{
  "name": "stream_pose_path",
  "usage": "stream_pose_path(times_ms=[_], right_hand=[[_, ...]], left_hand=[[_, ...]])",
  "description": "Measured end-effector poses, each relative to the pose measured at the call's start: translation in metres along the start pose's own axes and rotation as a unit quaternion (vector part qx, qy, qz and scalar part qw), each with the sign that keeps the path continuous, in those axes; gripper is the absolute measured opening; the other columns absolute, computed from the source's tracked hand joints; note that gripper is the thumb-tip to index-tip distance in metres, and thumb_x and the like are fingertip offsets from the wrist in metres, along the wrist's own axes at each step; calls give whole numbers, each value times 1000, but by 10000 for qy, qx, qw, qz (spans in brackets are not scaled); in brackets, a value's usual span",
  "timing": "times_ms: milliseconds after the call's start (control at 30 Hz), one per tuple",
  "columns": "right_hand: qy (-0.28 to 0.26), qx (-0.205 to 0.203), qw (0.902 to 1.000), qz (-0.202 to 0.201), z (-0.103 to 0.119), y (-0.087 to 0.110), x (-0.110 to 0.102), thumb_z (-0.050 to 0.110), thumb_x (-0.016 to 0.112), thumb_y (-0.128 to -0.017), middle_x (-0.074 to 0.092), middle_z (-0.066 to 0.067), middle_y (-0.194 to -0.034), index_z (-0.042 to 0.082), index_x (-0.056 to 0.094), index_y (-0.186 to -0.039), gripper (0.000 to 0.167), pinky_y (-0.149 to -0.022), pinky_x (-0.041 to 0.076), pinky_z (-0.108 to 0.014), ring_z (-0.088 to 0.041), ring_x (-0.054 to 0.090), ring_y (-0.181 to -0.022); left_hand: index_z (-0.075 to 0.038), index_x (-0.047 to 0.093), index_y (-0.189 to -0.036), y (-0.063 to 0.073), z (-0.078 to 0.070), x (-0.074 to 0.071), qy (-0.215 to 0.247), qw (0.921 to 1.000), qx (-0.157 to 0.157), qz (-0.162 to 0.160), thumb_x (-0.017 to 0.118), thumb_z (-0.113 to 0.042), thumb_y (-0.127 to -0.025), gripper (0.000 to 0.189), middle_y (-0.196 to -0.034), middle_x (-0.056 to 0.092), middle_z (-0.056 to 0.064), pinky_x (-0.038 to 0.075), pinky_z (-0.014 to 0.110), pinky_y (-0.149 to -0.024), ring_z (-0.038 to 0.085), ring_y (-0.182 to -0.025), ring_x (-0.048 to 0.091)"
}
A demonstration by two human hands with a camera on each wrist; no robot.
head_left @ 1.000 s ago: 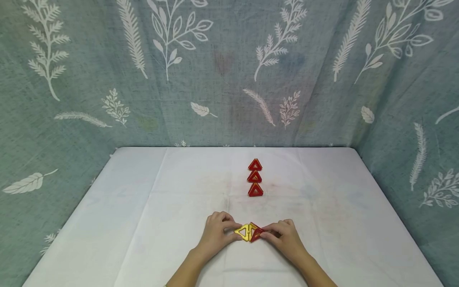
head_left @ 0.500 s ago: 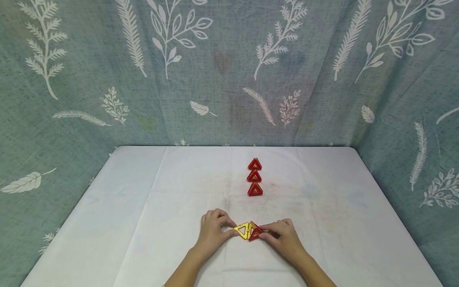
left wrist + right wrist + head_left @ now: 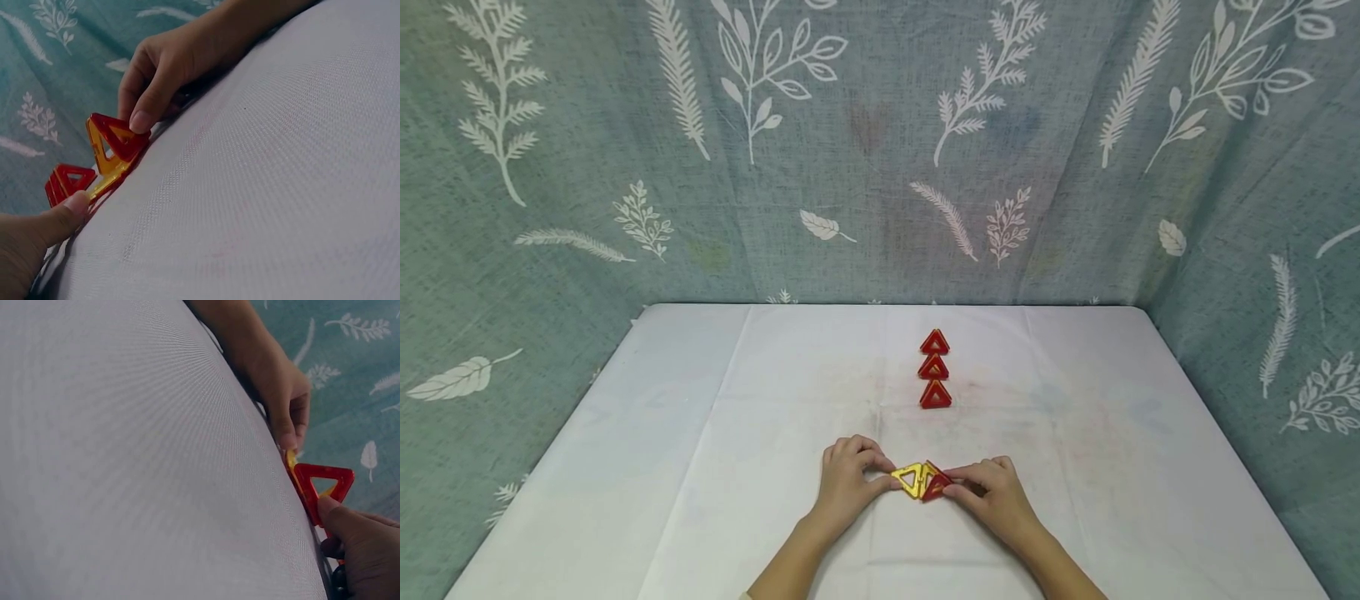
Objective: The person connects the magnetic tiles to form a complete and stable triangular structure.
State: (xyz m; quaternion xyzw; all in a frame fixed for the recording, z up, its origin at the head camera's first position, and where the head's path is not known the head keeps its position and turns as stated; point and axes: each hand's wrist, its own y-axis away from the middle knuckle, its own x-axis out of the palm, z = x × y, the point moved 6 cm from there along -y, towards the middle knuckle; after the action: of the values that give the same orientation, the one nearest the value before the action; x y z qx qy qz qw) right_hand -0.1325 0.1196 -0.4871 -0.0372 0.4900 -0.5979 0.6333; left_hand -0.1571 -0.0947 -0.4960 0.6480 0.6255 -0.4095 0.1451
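Note:
My left hand (image 3: pixel 847 479) pinches the outer corner of a yellow triangular magnetic tile (image 3: pixel 913 494) between thumb and finger. Along its inner edge this tile meets a small group of standing tiles, whose near face is a red triangular tile (image 3: pixel 932 493). My right hand (image 3: pixel 996 493) pinches that red tile at its right corner. Seen in the left wrist view, the red tile (image 3: pixel 123 145) and another yellow tile (image 3: pixel 95 140) lean together upright, while the yellow tile under my left thumb lies low. In the right wrist view, my right thumb presses the red tile (image 3: pixel 325 470).
Farther back, three red tile pyramids stand in a line: a near one (image 3: pixel 936 404), a middle one (image 3: pixel 933 360) and a far one (image 3: pixel 935 334). The white cloth-covered table (image 3: pixel 775 400) ends at a leaf-patterned curtain (image 3: pixel 880 217).
My left hand has shifted its hold slightly outward on the yellow tile, its fingers drawing back a little. The right hand and the pyramids stay about where they were.

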Motion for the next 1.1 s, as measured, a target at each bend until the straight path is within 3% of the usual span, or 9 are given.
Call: stream_pose_path(times_ms=[200, 367, 667, 900, 1100], right_hand=[[-9, -65, 10000, -38, 1, -1, 0, 14, 83, -65, 68, 12, -73, 15, 76, -89, 25, -68, 28, -26, 5, 42, -58], [39, -44, 10000, -6, 0, -1, 1, 16, 83, -65, 68, 13, -74, 15, 76, -89, 25, -69, 27, -24, 6, 40, -58], [49, -298, 9994, -163, 3, -1, -2, 15, 83, -64, 63, 14, -67, 14, 75, -87, 25, -68, 28, -26, 4, 40, -56], [31, -289, 9994, -181, 3, 0, -2, 16, 83, -64, 60, 15, -64, 15, 76, -87, 24, -68, 27, -24, 5, 37, -56], [108, -366, 9989, -275, 3, 1, 0, 18, 84, -61, 56, 16, -61, 13, 75, -87, 28, -68, 28, -24, 5, 39, -55]], left_hand=[[-23, 72, -76, -1, -4, 0, 568, 9979, 195, -223, 85, -30, -60, 22, -91, 55, -15, 30, 39, -88, 10, -92, 45], [-22, 73, -82, 0, -12, 2, 1070, 9913, 680, -352, 85, -27, -61, 25, -95, 58, -12, 23, 41, -93, 12, -95, 47], [-21, 75, -90, 0, -28, 11, 575, 9864, 1524, -219, 81, -32, -66, 28, -99, 59, -5, 19, 47, -92, 18, -101, 47], [-21, 76, -94, 3, -28, 14, 187, 9886, 1492, -88, 80, -40, -63, 36, -99, 59, -6, 20, 46, -93, 13, -98, 46], [-18, 76, -93, 2, -29, 13, 197, 9904, 1370, 40, 79, -36, -69, 30, -99, 60, -3, 22, 50, -92, 15, -98, 46]])
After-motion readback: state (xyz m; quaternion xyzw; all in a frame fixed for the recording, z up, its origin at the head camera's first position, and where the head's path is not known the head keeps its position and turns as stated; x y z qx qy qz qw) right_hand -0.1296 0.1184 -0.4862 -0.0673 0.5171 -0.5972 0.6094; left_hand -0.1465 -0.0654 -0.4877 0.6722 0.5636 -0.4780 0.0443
